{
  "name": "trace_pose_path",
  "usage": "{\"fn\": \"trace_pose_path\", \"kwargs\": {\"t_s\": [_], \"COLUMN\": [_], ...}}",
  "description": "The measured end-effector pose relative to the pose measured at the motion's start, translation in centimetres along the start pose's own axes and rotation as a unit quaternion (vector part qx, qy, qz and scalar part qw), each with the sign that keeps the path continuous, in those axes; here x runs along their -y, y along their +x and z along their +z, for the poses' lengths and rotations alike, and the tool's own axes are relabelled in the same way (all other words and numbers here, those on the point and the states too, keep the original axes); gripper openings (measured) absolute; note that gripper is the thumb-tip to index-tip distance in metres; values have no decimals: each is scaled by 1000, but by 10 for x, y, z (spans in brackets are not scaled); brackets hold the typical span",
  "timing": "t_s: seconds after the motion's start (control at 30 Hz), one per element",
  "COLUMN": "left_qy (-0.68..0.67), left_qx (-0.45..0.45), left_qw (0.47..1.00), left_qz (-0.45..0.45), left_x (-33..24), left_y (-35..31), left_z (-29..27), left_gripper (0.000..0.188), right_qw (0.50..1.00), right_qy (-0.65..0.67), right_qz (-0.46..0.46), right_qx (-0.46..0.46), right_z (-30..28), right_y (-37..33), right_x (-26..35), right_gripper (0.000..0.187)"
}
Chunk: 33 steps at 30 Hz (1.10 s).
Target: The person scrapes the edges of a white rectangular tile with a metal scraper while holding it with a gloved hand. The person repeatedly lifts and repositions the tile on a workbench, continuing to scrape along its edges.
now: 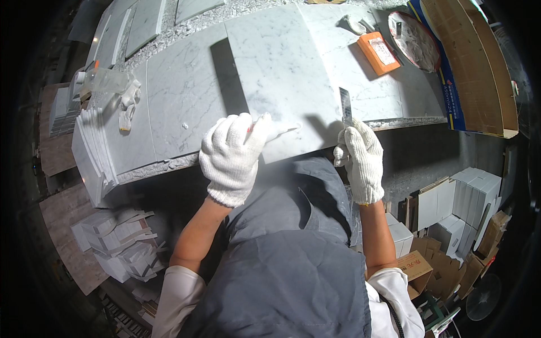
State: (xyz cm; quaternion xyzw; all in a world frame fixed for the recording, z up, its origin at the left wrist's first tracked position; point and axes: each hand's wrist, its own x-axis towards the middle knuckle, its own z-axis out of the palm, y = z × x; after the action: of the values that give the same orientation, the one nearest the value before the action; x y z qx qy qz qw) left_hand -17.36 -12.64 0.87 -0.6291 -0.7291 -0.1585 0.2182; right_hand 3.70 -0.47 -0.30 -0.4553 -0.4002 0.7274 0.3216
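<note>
My left hand [231, 160], in a white knitted glove, is closed round a white squeeze bottle [280, 130]. Its tapered nozzle points right, over the near end of a grey-veined white marble tile [273, 53]; whether the tip touches is unclear. Most of the bottle is hidden by the fingers. To the right, my right hand [360, 160], gloved alike, grips a narrow flat metal scraper [345, 107] with its blade upward, beside the tile's right edge. The tile lies raised on other marble pieces and casts a dark shadow to its left.
An orange box [378, 53], a round dish of whitish paste [414, 40] and an open cardboard carton [484, 62] stand at the right. At the left are a clear bottle [107, 80], a crumpled glove [129, 105] and leaning tiles [90, 149]. Stacked white boxes [468, 197] sit below right.
</note>
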Motion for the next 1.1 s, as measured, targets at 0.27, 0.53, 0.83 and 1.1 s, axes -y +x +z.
{"fn": "trace_pose_path", "kwargs": {"t_s": [0.27, 0.53, 0.83, 1.1], "left_qy": [-108, -368, -242, -210], "left_qx": [14, -70, -50, -73], "left_qw": [990, 822, 797, 820], "left_qz": [-93, -429, -552, -527], "left_x": [6, 98, 193, 178], "left_y": [-15, -30, -50, -62], "left_z": [4, 34, 44, 41], "left_gripper": [51, 37, 43, 55], "right_qw": [999, 995, 911, 835], "right_qy": [19, 83, -286, -457], "right_qz": [18, -51, -212, -210], "right_qx": [-21, -17, -208, -226], "right_z": [-2, -44, -104, -120], "right_y": [0, 24, 120, 165], "right_x": [-3, 15, 102, 109], "right_gripper": [29, 30, 36, 28]}}
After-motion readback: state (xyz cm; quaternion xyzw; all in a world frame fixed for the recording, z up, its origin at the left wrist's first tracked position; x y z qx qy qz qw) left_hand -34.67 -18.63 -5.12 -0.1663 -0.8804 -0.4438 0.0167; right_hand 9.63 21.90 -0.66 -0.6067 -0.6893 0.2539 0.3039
